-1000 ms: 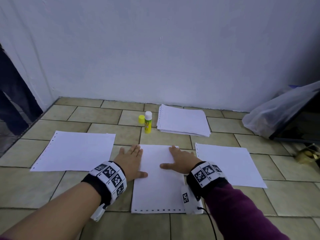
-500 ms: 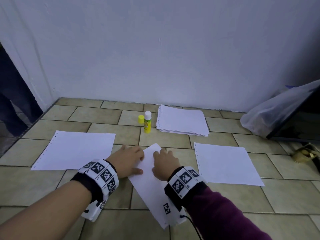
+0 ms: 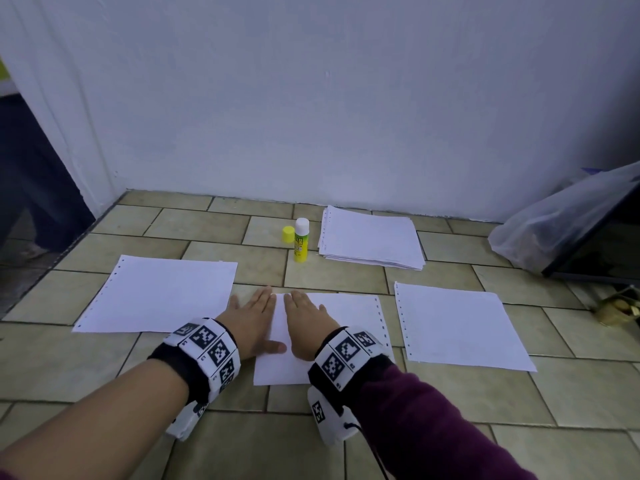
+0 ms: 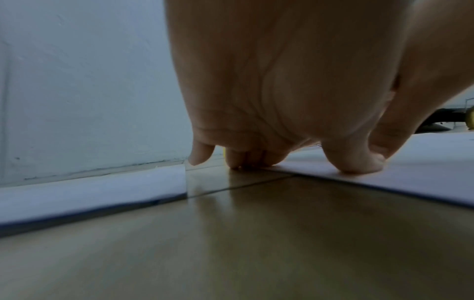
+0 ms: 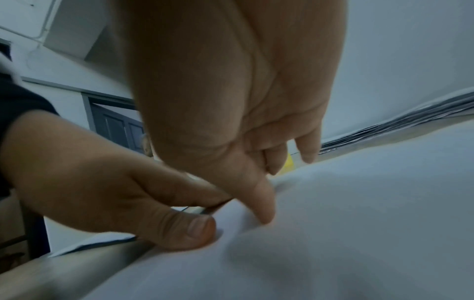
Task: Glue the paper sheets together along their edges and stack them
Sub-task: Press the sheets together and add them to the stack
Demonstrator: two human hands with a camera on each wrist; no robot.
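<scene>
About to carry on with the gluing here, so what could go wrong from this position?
1. The glue stick stands uncapped, its yellow cap beside it; it may dry out or get knocked over.
2. Both hands, left hand and right hand, press flat on the middle sheet; any sideways push could skew it.
3. It lies close to the left sheet and could overlap it.

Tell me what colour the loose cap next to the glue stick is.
Yellow. The cap lies on the floor just left of the upright glue stick; the head view shows it best.
</scene>
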